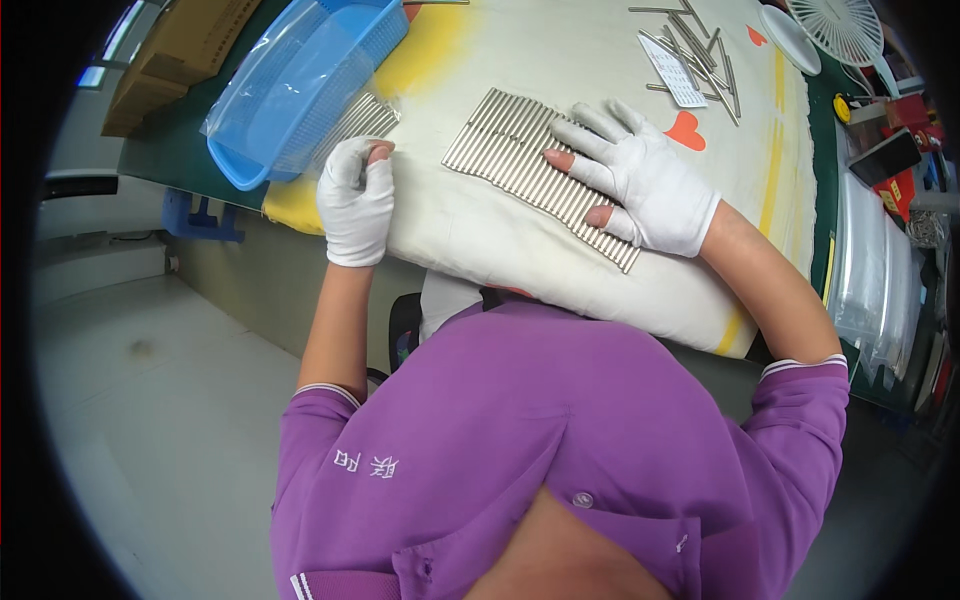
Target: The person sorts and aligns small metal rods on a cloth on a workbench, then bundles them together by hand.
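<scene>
A row of thin metal rods (500,150) lies side by side on the padded white cloth before me. Over its right part my right hand (640,180) rests with fingers spread, in a white glove that leaves the thumb tip and one fingertip bare. My left hand (358,200), gloved the same way, is closed with its fingers curled at the cloth's near left; whatever it may pinch cannot be made out. Just beyond it, more metal rods (365,118) lie side by side under or in clear plastic, beside a blue plastic basket (240,150).
Loose metal rods (700,55) and a white paper slip (672,70) lie at the far right of the cloth (560,265). A white fan (838,25) stands behind them. Clear plastic bags (870,270) hang at the right edge; a cardboard box (180,50) sits far left.
</scene>
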